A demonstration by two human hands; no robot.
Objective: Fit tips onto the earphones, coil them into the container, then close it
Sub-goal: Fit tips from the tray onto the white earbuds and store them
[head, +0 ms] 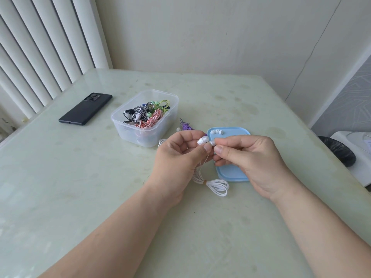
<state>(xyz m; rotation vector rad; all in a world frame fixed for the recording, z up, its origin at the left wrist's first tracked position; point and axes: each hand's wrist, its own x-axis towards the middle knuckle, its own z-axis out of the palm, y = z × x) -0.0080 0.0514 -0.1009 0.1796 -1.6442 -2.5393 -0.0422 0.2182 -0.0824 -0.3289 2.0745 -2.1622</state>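
My left hand [178, 155] pinches a white earbud [203, 140] between thumb and fingers. Its white cable hangs down to a tied bundle [216, 185] on the table. My right hand [247, 157] pinches something small at the earbud's nozzle; its fingers hide what it is. Two loose white tips [216, 132] lie on the blue lid [232, 173], which rests flat under my right hand. The clear container [144, 135] stands open to the left, with several coiled earphones inside. A purple earphone [185, 126] lies between container and lid.
A black phone [85, 108] lies at the far left of the pale green table [80, 177]. White vertical blinds hang at the left. A black bag over a white object sits off the table's right edge.
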